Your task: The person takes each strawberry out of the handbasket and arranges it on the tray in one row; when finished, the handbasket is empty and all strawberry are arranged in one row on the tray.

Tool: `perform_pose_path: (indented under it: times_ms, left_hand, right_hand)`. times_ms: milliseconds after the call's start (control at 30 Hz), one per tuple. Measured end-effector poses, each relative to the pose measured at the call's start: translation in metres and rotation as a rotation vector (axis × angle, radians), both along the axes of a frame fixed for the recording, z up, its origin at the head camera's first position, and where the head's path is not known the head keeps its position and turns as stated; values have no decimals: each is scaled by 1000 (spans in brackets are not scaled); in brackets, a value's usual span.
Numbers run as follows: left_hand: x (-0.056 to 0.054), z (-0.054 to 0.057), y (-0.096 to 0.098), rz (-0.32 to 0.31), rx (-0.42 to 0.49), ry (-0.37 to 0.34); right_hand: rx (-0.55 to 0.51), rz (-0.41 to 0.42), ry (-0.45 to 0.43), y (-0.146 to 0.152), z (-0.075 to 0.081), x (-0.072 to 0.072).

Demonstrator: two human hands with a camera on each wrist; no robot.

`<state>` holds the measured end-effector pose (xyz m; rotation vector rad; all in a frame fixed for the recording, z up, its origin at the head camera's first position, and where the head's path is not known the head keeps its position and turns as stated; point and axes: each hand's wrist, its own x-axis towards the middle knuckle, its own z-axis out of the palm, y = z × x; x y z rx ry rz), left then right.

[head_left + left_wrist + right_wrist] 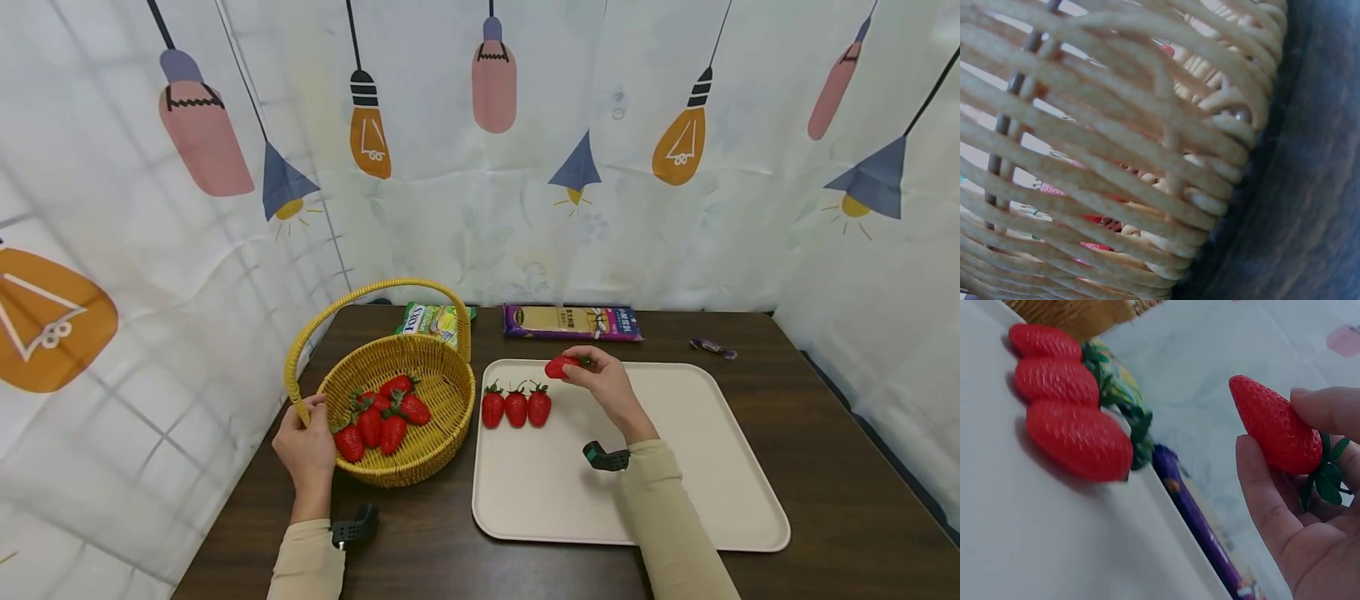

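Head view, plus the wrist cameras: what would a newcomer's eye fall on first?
Probably the bright red, green-leaved strawberry in the right hand, raised near the far edge of the cream rectangular tray. Next, the neat row of three red strawberries at that tray's far left corner. Then the round yellow woven basket left of the tray, holding more red strawberries, its handle in the left hand.
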<state>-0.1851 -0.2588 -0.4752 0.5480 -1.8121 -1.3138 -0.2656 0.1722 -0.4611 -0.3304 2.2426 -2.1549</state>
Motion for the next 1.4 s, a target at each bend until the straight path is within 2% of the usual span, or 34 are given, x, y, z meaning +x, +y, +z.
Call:
perform_pose_path:
  times_ms: [233, 467, 667, 867, 1033, 1167, 1400]
  left_hand:
    - [0, 0, 0, 0, -10, -3]
    - [0, 1, 1, 2, -4, -9]
    - [0, 1, 1, -1, -3, -16]
    - [1, 1, 1, 1, -2, -17]
    - [1, 2, 2, -11, 7, -20]
    - [1, 2, 2, -23, 14, -19]
    - [1, 2, 2, -19, 11, -14]
  right_hand:
    - [-19, -47, -51, 22, -8, -3]
    - [144, -98, -130, 37, -9, -3]
    - [195, -102, -183, 43, -11, -4]
    - [249, -45, -192, 41, -18, -6]
    - [366, 16, -170, 34, -23, -8]
    - [444, 44, -172, 28, -22, -7]
    - [509, 83, -198, 25, -18, -5]
